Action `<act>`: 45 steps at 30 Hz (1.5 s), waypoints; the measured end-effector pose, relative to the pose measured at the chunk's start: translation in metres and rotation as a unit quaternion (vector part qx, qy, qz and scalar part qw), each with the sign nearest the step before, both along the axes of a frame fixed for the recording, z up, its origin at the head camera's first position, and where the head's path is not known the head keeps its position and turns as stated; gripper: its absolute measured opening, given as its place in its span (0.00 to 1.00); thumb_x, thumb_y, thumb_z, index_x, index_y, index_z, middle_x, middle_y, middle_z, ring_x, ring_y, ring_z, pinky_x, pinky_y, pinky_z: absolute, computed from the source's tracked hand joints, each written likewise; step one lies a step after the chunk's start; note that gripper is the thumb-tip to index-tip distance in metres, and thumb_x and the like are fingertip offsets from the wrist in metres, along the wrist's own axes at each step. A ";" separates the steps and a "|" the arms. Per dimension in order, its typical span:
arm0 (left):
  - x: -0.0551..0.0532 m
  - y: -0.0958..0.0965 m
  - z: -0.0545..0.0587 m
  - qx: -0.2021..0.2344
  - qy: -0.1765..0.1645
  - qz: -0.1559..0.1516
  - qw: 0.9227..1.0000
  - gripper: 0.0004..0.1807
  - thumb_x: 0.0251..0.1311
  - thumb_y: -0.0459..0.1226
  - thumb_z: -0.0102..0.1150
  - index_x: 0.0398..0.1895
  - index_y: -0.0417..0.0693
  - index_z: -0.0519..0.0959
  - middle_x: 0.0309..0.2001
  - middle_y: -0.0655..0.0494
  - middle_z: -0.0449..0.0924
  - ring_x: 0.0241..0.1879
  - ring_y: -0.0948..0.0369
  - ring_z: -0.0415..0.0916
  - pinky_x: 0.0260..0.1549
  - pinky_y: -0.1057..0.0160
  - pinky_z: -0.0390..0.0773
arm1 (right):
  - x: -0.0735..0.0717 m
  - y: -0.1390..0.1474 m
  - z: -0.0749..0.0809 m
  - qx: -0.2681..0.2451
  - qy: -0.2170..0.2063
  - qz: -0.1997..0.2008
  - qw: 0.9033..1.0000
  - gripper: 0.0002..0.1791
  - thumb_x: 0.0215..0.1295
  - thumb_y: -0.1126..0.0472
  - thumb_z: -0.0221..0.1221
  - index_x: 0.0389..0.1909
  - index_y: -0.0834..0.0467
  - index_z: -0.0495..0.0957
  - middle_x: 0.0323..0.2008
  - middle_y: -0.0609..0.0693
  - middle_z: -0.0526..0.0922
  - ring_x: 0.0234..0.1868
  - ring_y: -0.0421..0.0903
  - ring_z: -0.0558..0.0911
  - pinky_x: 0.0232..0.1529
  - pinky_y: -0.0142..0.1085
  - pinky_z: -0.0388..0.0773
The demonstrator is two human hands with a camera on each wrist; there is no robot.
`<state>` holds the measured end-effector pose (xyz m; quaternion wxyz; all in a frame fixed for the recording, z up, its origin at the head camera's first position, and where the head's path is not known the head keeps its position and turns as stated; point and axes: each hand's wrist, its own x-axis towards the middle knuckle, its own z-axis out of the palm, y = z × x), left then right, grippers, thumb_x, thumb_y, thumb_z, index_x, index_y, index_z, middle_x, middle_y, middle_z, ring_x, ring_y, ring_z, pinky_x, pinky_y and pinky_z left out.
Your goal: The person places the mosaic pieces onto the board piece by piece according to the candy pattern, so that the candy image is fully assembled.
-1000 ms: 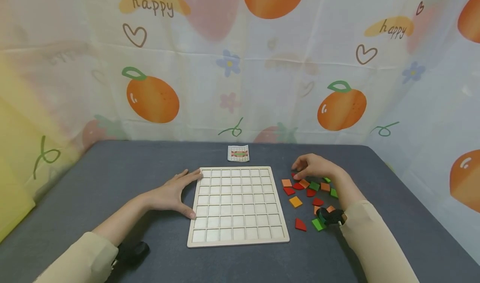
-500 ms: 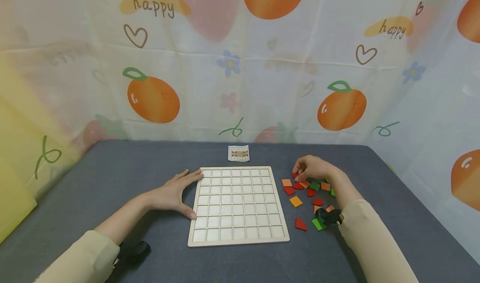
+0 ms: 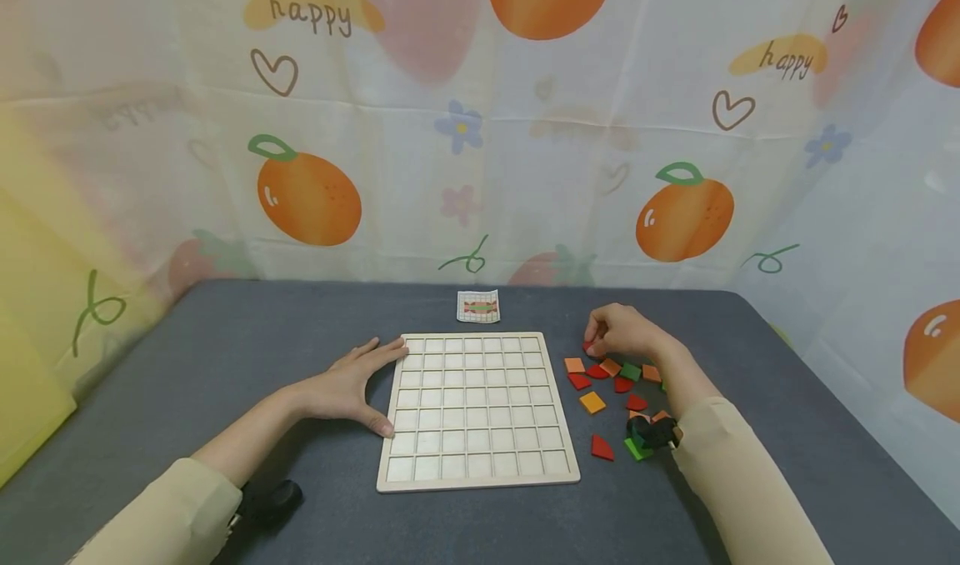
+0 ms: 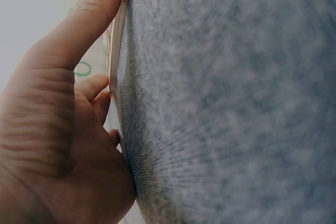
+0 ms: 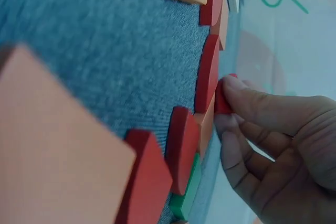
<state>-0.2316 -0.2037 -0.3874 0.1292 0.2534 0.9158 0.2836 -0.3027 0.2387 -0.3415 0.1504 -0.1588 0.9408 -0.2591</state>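
Observation:
My right hand pinches a small red tile between thumb and fingers, at the far side of the scattered pieces. In the head view only a sliver of that tile shows by the fingertips. My left hand lies spread along the left side of a pale wooden grid board, thumb and index fingertip at its rim. The left wrist view shows the thumb against the edge of the board. No pieces sit in the board's squares.
Loose tiles lie right of the board: red quarter-round ones, orange squares, a yellow-orange square and green ones. Some hide under the right wrist. Behind the board is a small pattern card. A printed curtain hangs behind the table.
My right fingers have closed on the red tile, and the hand has risen slightly with it. The left hand and the board stay in place.

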 end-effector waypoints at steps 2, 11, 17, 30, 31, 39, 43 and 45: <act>0.000 0.000 0.000 0.000 -0.001 0.000 1.000 0.65 0.38 0.58 0.78 0.79 0.51 0.53 0.81 0.50 0.44 0.79 0.35 0.32 0.64 0.21 0.43 | -0.001 -0.001 0.000 -0.006 0.012 -0.003 1.000 0.07 0.63 0.64 0.64 0.40 0.60 0.82 0.37 0.54 0.85 0.37 0.46 0.80 0.40 0.37 0.78; 0.001 0.000 0.001 -0.002 0.002 -0.002 1.000 0.65 0.38 0.58 0.78 0.79 0.50 0.53 0.81 0.49 0.44 0.79 0.34 0.33 0.64 0.21 0.43 | -0.002 -0.007 0.007 -0.041 0.014 0.003 0.999 0.14 0.65 0.63 0.63 0.50 0.59 0.84 0.41 0.54 0.84 0.40 0.46 0.79 0.41 0.37 0.79; 0.001 0.001 0.002 -0.002 -0.004 0.000 1.000 0.65 0.38 0.58 0.78 0.79 0.51 0.53 0.81 0.50 0.43 0.79 0.35 0.32 0.65 0.22 0.42 | -0.001 -0.017 0.012 -0.092 -0.014 0.023 0.995 0.15 0.66 0.62 0.62 0.51 0.64 0.81 0.37 0.55 0.82 0.38 0.45 0.82 0.45 0.39 0.83; 0.002 0.002 0.003 -0.002 -0.004 0.003 1.000 0.64 0.38 0.58 0.78 0.79 0.51 0.53 0.81 0.49 0.44 0.79 0.35 0.33 0.65 0.22 0.42 | -0.002 -0.035 0.015 -0.147 -0.067 0.057 0.985 0.12 0.65 0.63 0.64 0.46 0.65 0.82 0.37 0.53 0.87 0.39 0.46 0.87 0.49 0.45 0.85; 0.003 0.002 0.003 -0.002 -0.004 0.003 1.000 0.64 0.38 0.58 0.78 0.79 0.51 0.53 0.81 0.49 0.44 0.79 0.35 0.33 0.65 0.22 0.42 | -0.002 -0.036 0.015 -0.147 -0.071 0.061 0.985 0.12 0.65 0.63 0.63 0.45 0.65 0.82 0.37 0.53 0.88 0.38 0.46 0.87 0.48 0.45 0.85; 0.002 0.002 0.003 -0.001 -0.002 0.001 1.000 0.64 0.38 0.57 0.78 0.79 0.51 0.53 0.81 0.49 0.44 0.79 0.35 0.33 0.64 0.21 0.43 | -0.002 -0.045 0.012 -0.129 -0.119 0.085 0.981 0.11 0.63 0.62 0.65 0.43 0.63 0.84 0.34 0.49 0.89 0.34 0.47 0.87 0.41 0.38 0.84; 0.001 0.001 0.001 -0.002 -0.004 0.006 1.000 0.65 0.37 0.58 0.78 0.79 0.51 0.53 0.81 0.50 0.44 0.79 0.36 0.33 0.64 0.21 0.43 | -0.002 -0.050 0.011 -0.111 -0.132 0.097 0.980 0.10 0.62 0.63 0.66 0.42 0.63 0.85 0.31 0.46 0.88 0.32 0.43 0.85 0.41 0.37 0.84; 0.001 0.001 0.001 -0.003 -0.005 0.007 1.000 0.65 0.37 0.58 0.78 0.79 0.52 0.53 0.81 0.50 0.44 0.79 0.36 0.33 0.65 0.21 0.43 | -0.002 -0.052 0.011 -0.104 -0.135 0.105 0.980 0.10 0.62 0.63 0.66 0.42 0.63 0.85 0.31 0.47 0.89 0.32 0.42 0.86 0.42 0.37 0.85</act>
